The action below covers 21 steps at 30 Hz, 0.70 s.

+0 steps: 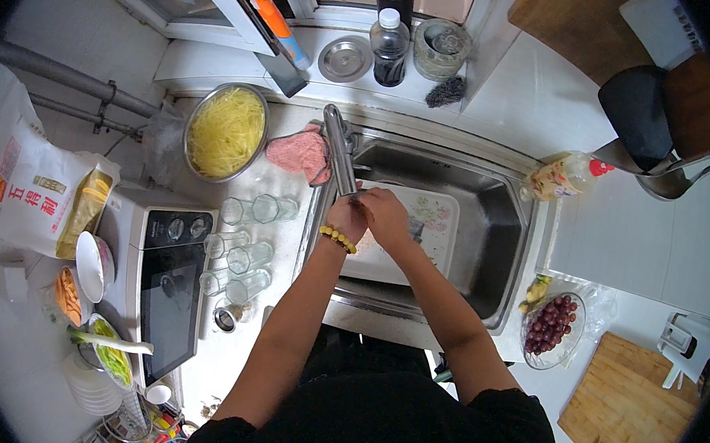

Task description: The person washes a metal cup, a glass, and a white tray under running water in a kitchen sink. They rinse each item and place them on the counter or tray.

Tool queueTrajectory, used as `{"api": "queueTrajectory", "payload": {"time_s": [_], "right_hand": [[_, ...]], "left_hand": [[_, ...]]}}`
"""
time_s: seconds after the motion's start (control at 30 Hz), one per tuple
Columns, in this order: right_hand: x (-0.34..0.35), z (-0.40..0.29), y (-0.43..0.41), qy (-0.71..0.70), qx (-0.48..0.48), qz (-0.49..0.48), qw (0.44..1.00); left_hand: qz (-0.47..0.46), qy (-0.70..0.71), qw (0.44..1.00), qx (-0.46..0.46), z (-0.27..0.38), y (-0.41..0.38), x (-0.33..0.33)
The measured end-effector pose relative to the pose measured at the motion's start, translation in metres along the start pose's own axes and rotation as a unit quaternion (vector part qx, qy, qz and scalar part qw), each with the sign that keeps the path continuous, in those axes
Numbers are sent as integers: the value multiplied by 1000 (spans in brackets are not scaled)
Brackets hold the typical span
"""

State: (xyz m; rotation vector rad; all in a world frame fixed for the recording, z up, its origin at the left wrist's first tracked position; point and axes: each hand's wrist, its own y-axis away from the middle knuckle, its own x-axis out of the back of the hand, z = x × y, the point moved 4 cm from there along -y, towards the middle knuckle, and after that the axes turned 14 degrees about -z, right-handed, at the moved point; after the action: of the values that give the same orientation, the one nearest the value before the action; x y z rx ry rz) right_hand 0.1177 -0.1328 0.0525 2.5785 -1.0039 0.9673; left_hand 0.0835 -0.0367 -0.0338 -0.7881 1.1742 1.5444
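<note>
Both hands are together under the end of the metal faucet [339,149], over the left side of the stainless steel sink [495,260]. My left hand [348,216], with a yellow bead bracelet [338,239] at its wrist, touches my right hand [385,211]. Something small and dark shows between them; I cannot tell what it is or which hand holds it. Below the hands a white rectangular tray [437,229] with a floral print lies in the sink. Left of the faucet a pink cloth [300,154] lies on the counter.
A metal bowl of yellow shreds [227,132] and several drinking glasses [251,256] stand left of the sink, beside a microwave [172,293]. Right of it are a glass bowl of grapes [551,327] and a wooden cutting board [632,408]. A dark-filled bottle [389,48] stands on the sill.
</note>
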Motion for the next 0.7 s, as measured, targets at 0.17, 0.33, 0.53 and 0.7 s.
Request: {"api": "queueTrajectory", "payload": {"time_s": [0.17,0.33,0.53,0.7], "right_hand": [[12,24,27,-113,43,129,984],[-37,128,67,180,-337,27,924],[-74,155,81,266,-313,-172,896],[-20,134,82,64,-287,19,956]], "left_hand": [[23,-99,994,32,8,9,-4],[53,-199,979,17,10,14,-23],[-1,-554,826,-108,24,-2,-33],[-18,-719,681,-139,29,7,-47]]}}
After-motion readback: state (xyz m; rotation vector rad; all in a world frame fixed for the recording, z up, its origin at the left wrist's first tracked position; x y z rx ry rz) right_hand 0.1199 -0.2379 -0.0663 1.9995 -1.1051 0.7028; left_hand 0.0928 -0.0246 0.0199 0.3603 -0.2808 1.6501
